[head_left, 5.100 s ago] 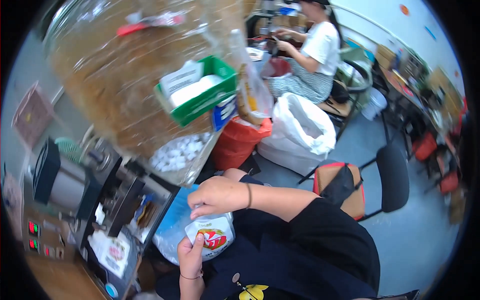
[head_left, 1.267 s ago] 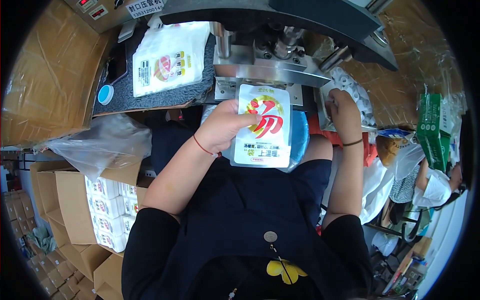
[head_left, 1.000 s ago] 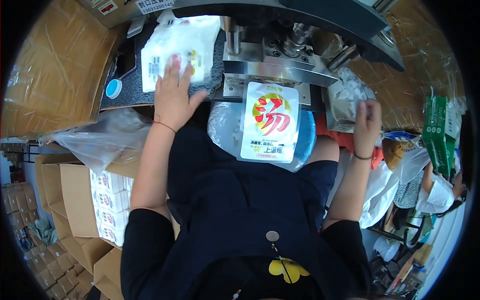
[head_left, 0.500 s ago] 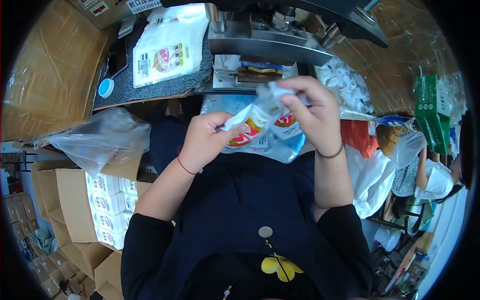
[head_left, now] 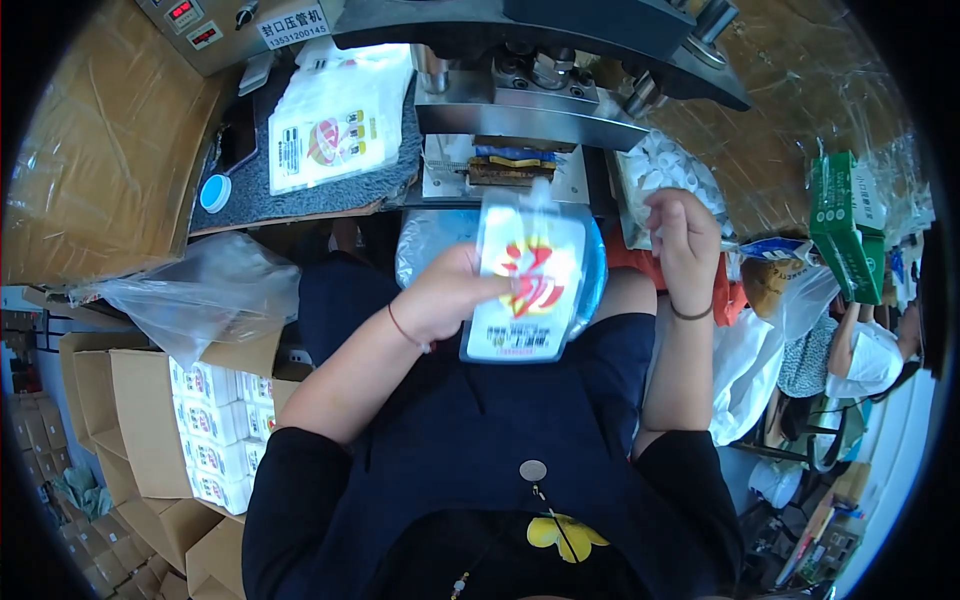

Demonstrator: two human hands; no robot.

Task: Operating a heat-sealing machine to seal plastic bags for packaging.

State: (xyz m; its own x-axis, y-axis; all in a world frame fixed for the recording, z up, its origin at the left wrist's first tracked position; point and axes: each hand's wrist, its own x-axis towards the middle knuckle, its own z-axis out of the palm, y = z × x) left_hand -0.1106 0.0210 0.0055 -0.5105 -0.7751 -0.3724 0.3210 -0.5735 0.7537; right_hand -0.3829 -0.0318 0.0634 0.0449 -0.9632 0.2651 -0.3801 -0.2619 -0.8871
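My left hand (head_left: 445,295) grips a white, flat spouted pouch (head_left: 535,315) with red and yellow print, thumb across its front. The pouch is held upright, and its short pale spout (head_left: 541,192) points toward the press. My right hand (head_left: 685,250) is raised at the near edge of a heap of small white plastic pieces (head_left: 665,165). Its fingers are loosely bent and apart from the pouch, with nothing visible between them. Behind the pouch, a clear plastic-wrapped blue item (head_left: 420,240) is partly hidden.
A metal press (head_left: 540,120) spans the far middle. A stack of similar pouches (head_left: 345,120) lies on grey cloth at left, beside a blue-topped round container (head_left: 215,193). An open carton (head_left: 150,410) holds white packs at lower left. A green box (head_left: 845,225) and another person (head_left: 865,350) are at right.
The pouch has turned from tilted between both hands to upright in my left hand. My right hand has let go and moved right, toward the white pieces.
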